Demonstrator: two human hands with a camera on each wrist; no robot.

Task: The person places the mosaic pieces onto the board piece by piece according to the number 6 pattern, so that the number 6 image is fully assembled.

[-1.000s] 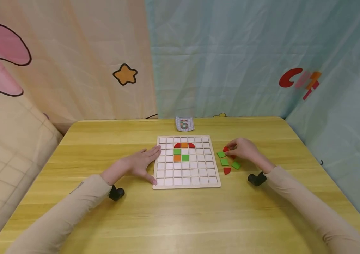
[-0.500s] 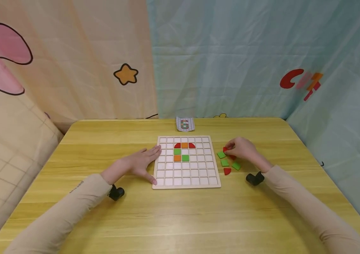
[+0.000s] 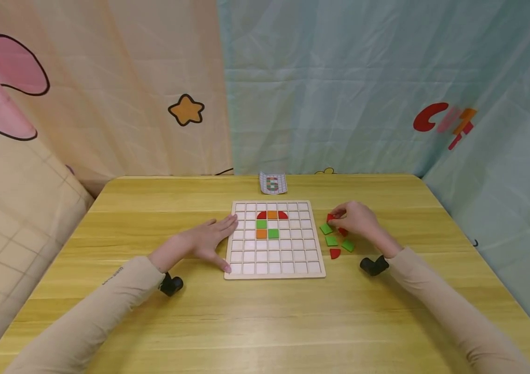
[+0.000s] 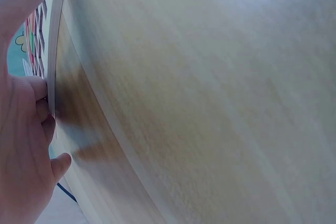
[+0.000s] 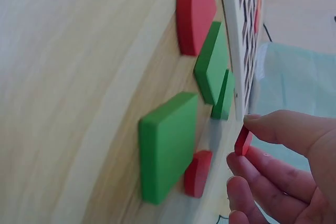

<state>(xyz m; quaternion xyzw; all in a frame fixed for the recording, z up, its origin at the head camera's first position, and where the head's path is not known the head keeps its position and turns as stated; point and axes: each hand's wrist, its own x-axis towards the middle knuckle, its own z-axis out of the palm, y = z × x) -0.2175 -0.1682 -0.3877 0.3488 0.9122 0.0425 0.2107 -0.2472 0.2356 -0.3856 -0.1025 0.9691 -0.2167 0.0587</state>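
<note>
My left hand (image 3: 209, 241) rests with spread, straight fingers on the left edge of the white gridded board (image 3: 275, 274); the left wrist view shows the palm (image 4: 23, 145) beside that edge. To the right of the board, my right hand (image 3: 355, 218) pinches a small red tile (image 5: 243, 141) between thumb and fingers. Below and around that hand lie green square tiles (image 3: 331, 240) and red quarter-round tiles (image 3: 335, 253). In the grid's upper part sit red corner tiles (image 3: 283, 215), orange squares (image 3: 261, 234) and green squares (image 3: 273, 234).
A small printed card (image 3: 273, 183) with a coloured grid pattern lies behind the board. The wooden table (image 3: 265, 322) ends at a curtain (image 3: 349, 93) at the back. A black wrist-worn device (image 3: 374, 266) hangs below each wrist.
My right hand has shifted very slightly left, with the red tile between its fingertips. The left hand and the tiles on the board stay as they were.
</note>
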